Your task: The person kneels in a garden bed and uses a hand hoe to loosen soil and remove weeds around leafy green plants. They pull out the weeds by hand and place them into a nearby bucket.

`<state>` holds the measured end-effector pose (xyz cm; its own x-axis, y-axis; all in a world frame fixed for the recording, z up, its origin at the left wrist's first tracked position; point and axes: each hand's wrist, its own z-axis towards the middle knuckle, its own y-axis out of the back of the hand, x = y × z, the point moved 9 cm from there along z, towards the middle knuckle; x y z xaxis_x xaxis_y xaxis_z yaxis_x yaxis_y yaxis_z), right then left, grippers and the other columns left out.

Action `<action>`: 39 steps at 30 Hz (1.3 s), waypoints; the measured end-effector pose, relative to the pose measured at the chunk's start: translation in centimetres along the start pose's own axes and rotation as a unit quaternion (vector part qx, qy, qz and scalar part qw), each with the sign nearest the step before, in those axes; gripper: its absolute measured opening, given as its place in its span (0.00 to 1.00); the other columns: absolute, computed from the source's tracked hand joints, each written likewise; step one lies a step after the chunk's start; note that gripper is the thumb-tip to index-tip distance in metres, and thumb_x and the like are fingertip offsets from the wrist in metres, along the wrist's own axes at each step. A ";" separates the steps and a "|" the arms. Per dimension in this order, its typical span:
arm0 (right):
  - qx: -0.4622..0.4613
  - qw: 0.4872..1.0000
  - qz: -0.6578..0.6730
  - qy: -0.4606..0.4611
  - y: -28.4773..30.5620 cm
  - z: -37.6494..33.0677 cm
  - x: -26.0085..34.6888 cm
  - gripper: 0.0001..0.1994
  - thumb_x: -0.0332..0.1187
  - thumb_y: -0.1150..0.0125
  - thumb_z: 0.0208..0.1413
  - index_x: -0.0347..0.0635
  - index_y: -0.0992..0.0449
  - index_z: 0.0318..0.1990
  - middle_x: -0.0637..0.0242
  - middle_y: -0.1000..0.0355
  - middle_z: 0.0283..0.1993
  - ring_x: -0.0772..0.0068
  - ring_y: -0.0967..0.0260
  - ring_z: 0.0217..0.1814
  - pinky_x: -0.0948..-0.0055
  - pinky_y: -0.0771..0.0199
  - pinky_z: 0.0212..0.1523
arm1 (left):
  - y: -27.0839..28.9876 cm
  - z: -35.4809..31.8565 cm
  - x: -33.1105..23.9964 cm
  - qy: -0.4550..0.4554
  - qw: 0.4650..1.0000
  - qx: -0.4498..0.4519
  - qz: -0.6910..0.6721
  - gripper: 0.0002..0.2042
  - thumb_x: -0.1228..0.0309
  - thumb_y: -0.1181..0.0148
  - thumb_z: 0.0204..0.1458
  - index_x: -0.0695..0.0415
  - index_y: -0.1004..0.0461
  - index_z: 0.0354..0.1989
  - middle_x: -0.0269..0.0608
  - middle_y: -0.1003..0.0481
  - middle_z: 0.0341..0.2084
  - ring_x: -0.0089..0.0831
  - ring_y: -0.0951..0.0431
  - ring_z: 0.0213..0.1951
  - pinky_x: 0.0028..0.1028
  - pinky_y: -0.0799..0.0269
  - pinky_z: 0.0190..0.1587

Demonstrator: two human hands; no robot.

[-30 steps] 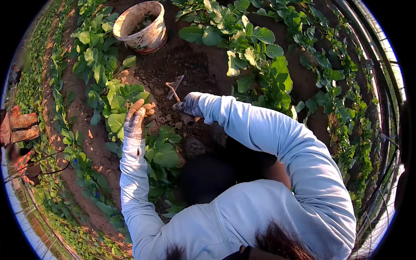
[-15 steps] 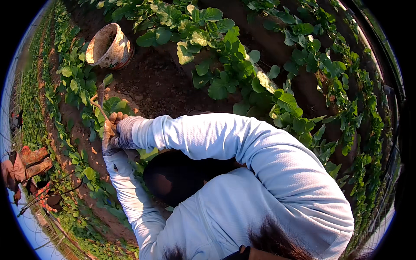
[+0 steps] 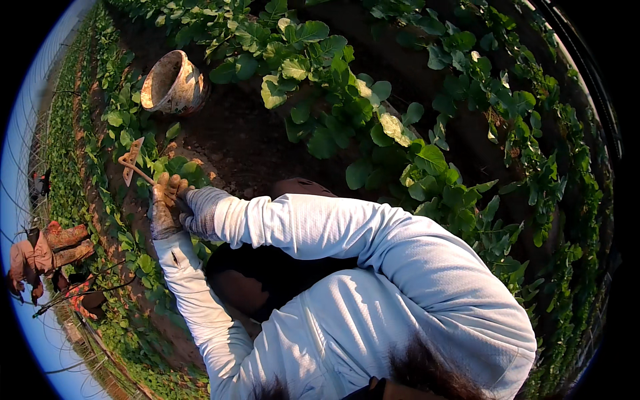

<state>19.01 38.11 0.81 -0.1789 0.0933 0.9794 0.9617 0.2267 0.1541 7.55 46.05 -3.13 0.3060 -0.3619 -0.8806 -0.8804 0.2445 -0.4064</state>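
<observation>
Both gloved hands are together at left of centre, one against the other. My left hand (image 3: 162,215), in a soil-stained glove, is closed by the neck of a small hand hoe (image 3: 133,162). My right hand (image 3: 189,203), in a glove with a grey knitted cuff, has its fingers curled over the same spot. From the hands the hoe's thin bent neck and flat, worn blade stick out toward the upper left, over the leaves. Its handle is hidden by the gloves, so each hand's exact hold is partly covered. Low green leaves (image 3: 183,169) grow just beyond the fingers.
A dirty white bucket (image 3: 185,89) stands tilted on the soil beyond the hands. Rows of leafy plants (image 3: 363,100) run on both sides, with dark soil (image 3: 243,133) between. Another person (image 3: 50,250) is at the far left. My bent knee (image 3: 240,290) is below my right forearm.
The hoe has turned so its blade face shows broadly. My hands stay together, slightly lower in view, and the right hand has shifted a little against the left.
</observation>
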 end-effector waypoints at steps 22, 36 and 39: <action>-0.161 0.984 0.045 0.055 3.6 2.3 -3.2 0.17 0.33 0.46 0.53 0.32 0.32 0.48 0.58 0.27 0.38 0.74 0.32 0.38 0.76 0.34 0.42 | -4.7 -4.9 1.2 -0.197 0.961 -0.126 -0.148 0.22 0.73 0.48 0.52 0.58 0.44 0.56 0.45 0.38 0.50 0.29 0.35 0.50 0.25 0.40 0.55; -0.084 0.984 0.155 -0.022 3.2 -3.8 3.6 0.22 0.33 0.48 0.53 0.32 0.40 0.55 0.66 0.30 0.29 0.84 0.39 0.17 0.86 0.40 0.15 | -4.5 -4.8 2.1 -0.114 0.991 -0.067 -0.030 0.17 0.60 0.53 0.56 0.51 0.36 0.52 0.31 0.32 0.45 0.19 0.34 0.45 0.24 0.38 0.46; -0.042 0.984 0.171 -0.031 2.2 -3.0 3.1 0.22 0.31 0.49 0.54 0.31 0.40 0.54 0.69 0.32 0.29 0.85 0.40 0.17 0.86 0.40 0.15 | -5.5 -3.7 2.2 -0.087 0.996 -0.013 -0.005 0.17 0.59 0.54 0.56 0.51 0.36 0.52 0.32 0.32 0.45 0.20 0.33 0.45 0.24 0.39 0.47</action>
<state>21.21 36.03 4.57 0.1477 0.2104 0.9664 0.9813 0.0909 -0.1697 11.73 40.55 -1.95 0.3717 -0.2020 -0.9061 -0.8850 0.2176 -0.4115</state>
